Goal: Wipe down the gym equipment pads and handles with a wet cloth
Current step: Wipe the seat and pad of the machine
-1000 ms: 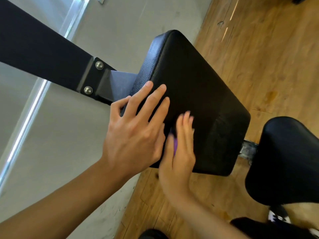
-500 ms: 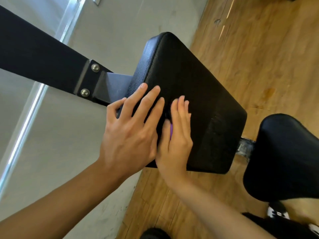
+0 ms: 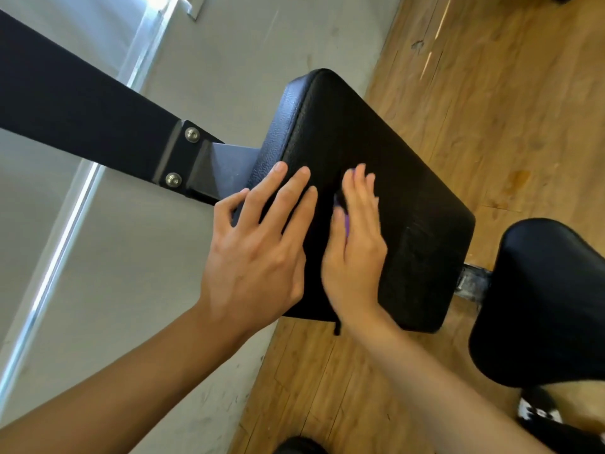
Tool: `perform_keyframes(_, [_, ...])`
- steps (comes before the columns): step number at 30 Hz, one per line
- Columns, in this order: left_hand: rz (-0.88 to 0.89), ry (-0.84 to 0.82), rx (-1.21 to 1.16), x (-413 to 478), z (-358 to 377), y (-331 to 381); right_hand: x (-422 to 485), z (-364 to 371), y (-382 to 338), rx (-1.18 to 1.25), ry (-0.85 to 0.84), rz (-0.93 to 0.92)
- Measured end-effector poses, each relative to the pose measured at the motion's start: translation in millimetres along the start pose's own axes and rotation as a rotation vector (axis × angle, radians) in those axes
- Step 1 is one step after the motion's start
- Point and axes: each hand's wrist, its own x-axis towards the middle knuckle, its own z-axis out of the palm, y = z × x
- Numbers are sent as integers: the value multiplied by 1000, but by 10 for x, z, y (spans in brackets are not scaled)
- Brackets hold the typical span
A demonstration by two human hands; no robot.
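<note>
At centre frame, on the black pad (image 3: 409,178), both hands lie flat. Left hand (image 3: 258,253) rests at the pad's nine o'clock edge, fingers straight and spread, gripping nothing. Just beside it at three o'clock, the blurred right hand (image 3: 357,253) presses down with straight fingers on a purple cloth (image 3: 345,226). Only a sliver of the cloth shows, at eleven o'clock from the palm. A second black pad (image 3: 550,299) sits at four o'clock.

Free pad (image 3: 412,198) rightward; frame arm (image 3: 82,103) leftward
</note>
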Motion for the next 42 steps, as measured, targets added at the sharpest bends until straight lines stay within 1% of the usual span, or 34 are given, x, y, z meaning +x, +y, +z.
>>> perform_keyframes(1, [1,-2,2,-3,3,-5,394,21,20,2,52,51])
perform_keyframes(3, [0,-5,10,-14,13,-21,1067,17,88,-24,99,112])
perform_keyframes(5, [-1,-13,16,-18,24,-24,1209,-16,170,-31,104,85])
perform_keyframes(7, [0,-25,27,-19,18,-20,777,-64,235,2,108,50])
perform_keyframes(10, [4,-42,43,-15,5,-17,-484,-153,321,-19,35,86])
perform_keyframes(11, [4,-43,44,-13,0,-14,-753,-190,348,-45,-2,100])
perform_keyframes(12, [4,-43,45,-10,-7,-13,-789,-221,417,-60,-22,102])
perform_keyframes(13, [3,-45,48,-6,-13,-10,-613,-238,523,-59,-9,120])
perform_keyframes(14, [4,-47,51,1,-19,-8,-314,-244,604,-55,43,168])
perform_keyframes(16, [10,-49,59,22,-12,-9,459,-274,696,-66,151,298])
perform_keyframes(17, [12,-51,63,24,-11,-11,747,-286,714,-74,167,345])
perform_keyframes(18, [7,-51,68,20,-8,-8,899,-281,727,-66,181,376])
perform_keyframes(20, [-10,-43,82,3,-12,-1,849,-235,716,-23,197,395])
perform_keyframes(22, [-3,-65,90,17,-18,6,638,-222,721,-2,207,389])
perform_keyframes(24, [28,-123,119,35,-57,5,500,-238,747,21,188,393])
perform_keyframes(27, [107,-229,267,70,-129,32,514,-292,742,80,156,387])
perform_keyframes(29, [142,-262,284,120,-149,139,502,-313,755,108,133,382])
perform_keyframes(32, [173,-233,206,219,-71,365,453,-338,797,128,132,381])
perform_keyframes(37, [194,-194,153,354,162,623,433,-358,901,32,108,305])
perform_keyframes(39, [193,-207,183,398,273,675,429,-356,957,21,101,279])
perform_keyframes(42, [186,-278,242,414,401,716,396,-355,987,34,100,262])
